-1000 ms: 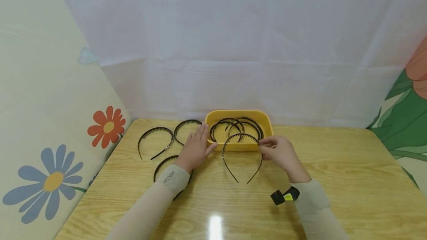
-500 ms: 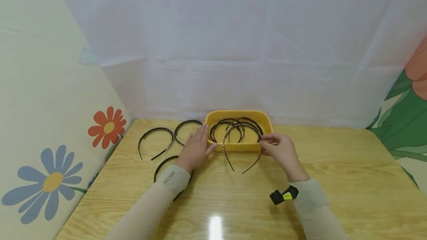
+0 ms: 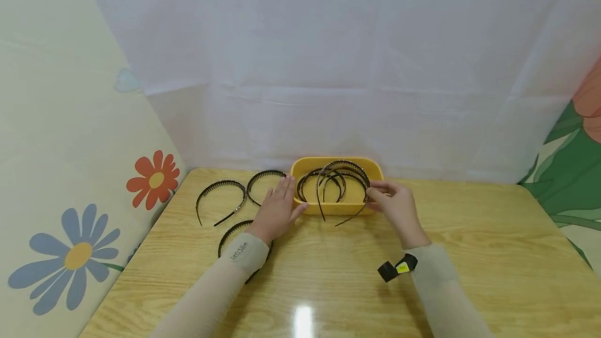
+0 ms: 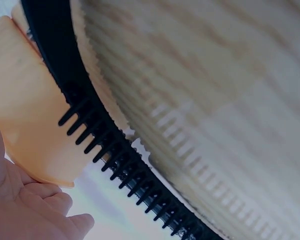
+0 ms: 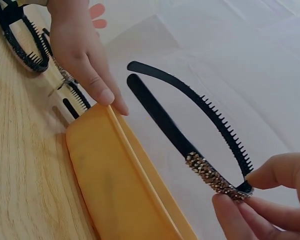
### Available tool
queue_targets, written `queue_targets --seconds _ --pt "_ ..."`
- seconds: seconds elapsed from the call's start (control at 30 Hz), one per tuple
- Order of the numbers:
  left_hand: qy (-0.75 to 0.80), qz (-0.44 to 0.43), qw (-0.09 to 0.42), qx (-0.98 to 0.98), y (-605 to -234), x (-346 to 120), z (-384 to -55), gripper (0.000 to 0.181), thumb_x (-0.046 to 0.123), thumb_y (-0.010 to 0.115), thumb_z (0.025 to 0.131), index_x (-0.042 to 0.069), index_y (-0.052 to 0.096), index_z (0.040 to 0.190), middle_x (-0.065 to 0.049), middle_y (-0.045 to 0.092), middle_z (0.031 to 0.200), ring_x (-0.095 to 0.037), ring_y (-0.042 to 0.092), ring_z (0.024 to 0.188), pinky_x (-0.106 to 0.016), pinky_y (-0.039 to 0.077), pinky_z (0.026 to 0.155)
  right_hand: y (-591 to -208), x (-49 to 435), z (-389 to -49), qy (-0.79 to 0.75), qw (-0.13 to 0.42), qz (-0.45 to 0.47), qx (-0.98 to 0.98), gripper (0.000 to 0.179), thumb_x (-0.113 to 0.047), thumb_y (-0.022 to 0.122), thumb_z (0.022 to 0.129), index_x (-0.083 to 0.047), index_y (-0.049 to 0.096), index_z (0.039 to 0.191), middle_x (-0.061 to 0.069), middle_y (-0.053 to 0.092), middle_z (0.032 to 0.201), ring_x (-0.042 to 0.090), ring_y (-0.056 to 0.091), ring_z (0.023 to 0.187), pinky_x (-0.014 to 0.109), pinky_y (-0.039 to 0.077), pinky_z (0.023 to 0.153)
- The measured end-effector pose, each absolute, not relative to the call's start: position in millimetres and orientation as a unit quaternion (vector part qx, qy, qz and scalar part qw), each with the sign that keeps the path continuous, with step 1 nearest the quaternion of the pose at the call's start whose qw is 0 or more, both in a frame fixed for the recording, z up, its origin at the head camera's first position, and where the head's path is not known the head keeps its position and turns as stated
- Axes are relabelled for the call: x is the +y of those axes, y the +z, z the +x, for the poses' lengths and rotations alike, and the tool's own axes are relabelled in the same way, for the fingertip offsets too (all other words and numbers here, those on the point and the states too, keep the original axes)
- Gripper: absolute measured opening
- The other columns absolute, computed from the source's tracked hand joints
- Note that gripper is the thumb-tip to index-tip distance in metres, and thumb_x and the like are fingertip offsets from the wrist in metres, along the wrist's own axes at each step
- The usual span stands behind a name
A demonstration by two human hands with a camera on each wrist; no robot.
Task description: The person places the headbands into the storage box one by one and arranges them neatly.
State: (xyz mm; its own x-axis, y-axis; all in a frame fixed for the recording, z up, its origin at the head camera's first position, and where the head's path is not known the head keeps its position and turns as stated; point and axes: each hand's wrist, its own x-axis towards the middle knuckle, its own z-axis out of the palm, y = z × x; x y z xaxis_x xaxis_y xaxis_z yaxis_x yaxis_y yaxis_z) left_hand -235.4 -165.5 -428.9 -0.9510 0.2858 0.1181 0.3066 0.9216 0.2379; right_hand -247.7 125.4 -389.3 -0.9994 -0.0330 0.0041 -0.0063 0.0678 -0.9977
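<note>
The right hand (image 3: 395, 206) is pinching 1 black toothed headband (image 5: 211, 175), thumb and fingers gripping it at its glittering, studded stretch. In the head view, this headband is showing over the near side of the yellow bin (image 5: 107, 185), its 2 tips pointing toward the person past the near wall. The left hand (image 3: 274, 215) is resting at the bin's left end, its fingers extending straight and its thumb touching the rim. Further headbands (image 3: 299, 185) are overlapping inside the bin, preventing a count. On the wooden table (image 3: 493, 254), 3 loose headbands (image 3: 223, 182) are lying left of the bin, the nearest passing beneath the left sleeve (image 3: 244, 257).
</note>
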Motion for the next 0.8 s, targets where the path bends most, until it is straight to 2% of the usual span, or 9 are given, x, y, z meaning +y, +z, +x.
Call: queue_targets --seconds 0.1,0.23,0.53,0.63,0.8 --pt "-0.129 -0.150 0.041 -0.979 -428.3 -165.2 -235.5 0.080 0.050 0.038 0.109 -0.008 0.014 0.159 -0.024 0.011 0.166 -0.040 0.013 0.154 -0.059 0.014 0.123 -389.3 123.1 -253.1 -0.702 0.008 -0.011 0.712 0.036 -0.003 0.066 0.096 0.015 0.060 0.126 0.012 0.068 0.100 0.014 0.070 0.078 0.027 0.062 0.076" --pt "-0.128 -0.150 0.039 -0.980 -427.7 -165.0 -235.0 0.080 0.049 0.037 0.109 -0.007 0.012 0.159 -0.024 0.010 0.166 -0.040 0.013 0.154 -0.059 0.013 0.123 -387.8 119.3 -259.9 -0.718 0.015 -0.011 0.696 0.038 -0.005 0.067 0.096 0.015 0.058 0.127 0.008 0.066 0.096 0.011 0.069 0.076 0.027 0.062 0.077" --pt "-0.131 -0.148 0.029 -0.980 -425.4 -163.9 -232.6 0.080 0.049 0.038 0.109 -0.007 0.010 0.159 -0.024 0.008 0.166 -0.039 0.010 0.154 -0.059 0.012 0.123 -392.3 110.3 -278.8 -0.748 0.032 0.015 0.663 0.035 -0.006 0.064 0.099 0.012 0.055 0.128 0.015 0.064 0.106 0.016 0.068 0.085 0.028 0.061 0.082" --pt "-0.134 -0.147 0.028 -0.980 -424.8 -164.6 -232.3 0.080 0.048 0.038 0.109 -0.007 0.010 0.159 -0.024 0.008 0.166 -0.040 0.010 0.154 -0.059 0.013 0.123 -395.0 106.5 -285.2 -0.757 0.032 0.032 0.652 0.032 -0.004 0.063 0.099 0.011 0.055 0.126 0.012 0.063 0.104 0.015 0.067 0.084 0.027 0.061 0.081" --pt "-0.131 -0.149 0.030 -0.980 -424.5 -165.2 -232.6 0.080 0.048 0.038 0.109 -0.008 0.011 0.159 -0.024 0.008 0.166 -0.040 0.011 0.154 -0.058 0.013 0.123 -400.7 100.7 -293.0 -0.750 0.027 0.038 0.659 0.031 -0.003 0.063 0.098 0.011 0.055 0.124 0.020 0.063 0.108 0.013 0.066 0.078 0.027 0.062 0.078"
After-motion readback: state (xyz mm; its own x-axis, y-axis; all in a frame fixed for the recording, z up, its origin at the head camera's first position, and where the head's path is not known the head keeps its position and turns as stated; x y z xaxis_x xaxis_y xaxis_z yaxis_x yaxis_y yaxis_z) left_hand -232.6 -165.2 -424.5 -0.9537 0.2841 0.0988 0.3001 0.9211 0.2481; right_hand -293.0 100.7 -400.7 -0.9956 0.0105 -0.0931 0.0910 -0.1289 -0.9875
